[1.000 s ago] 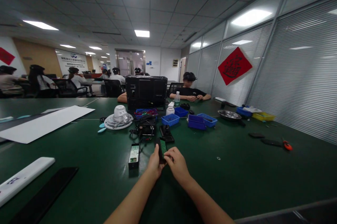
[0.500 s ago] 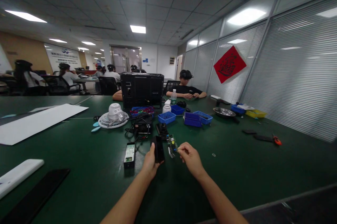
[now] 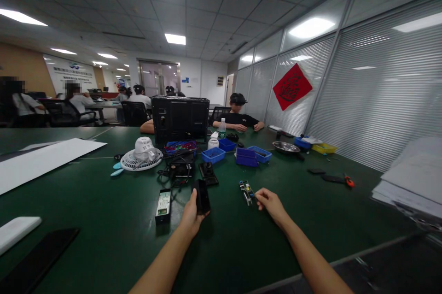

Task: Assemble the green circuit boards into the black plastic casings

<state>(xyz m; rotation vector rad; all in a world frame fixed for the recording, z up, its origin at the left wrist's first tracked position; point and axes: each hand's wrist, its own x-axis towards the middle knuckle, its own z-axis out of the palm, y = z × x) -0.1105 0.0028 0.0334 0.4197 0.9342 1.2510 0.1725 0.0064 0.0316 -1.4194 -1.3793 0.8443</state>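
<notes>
left hand [image 3: 194,213] is clamping black casing [image 3: 203,196]; right hand [image 3: 272,204] is pinching, w/ thumb & fingertip, the right edge of circuit board [image 3: 247,192], which is staying apart, right of casing. board is prob. being light, stiff & fragile, so edges are suiting best for hold; casing is looking smooth, maybe slippery. nearby, open black case [image 3: 163,220] is containing pale board [image 3: 163,202]; blue tray [image 3: 214,159] is holding sm. dark bits [image 3: 213,152], type unclear.

Circuit board [image 3: 247,191] too small for detail
</notes>
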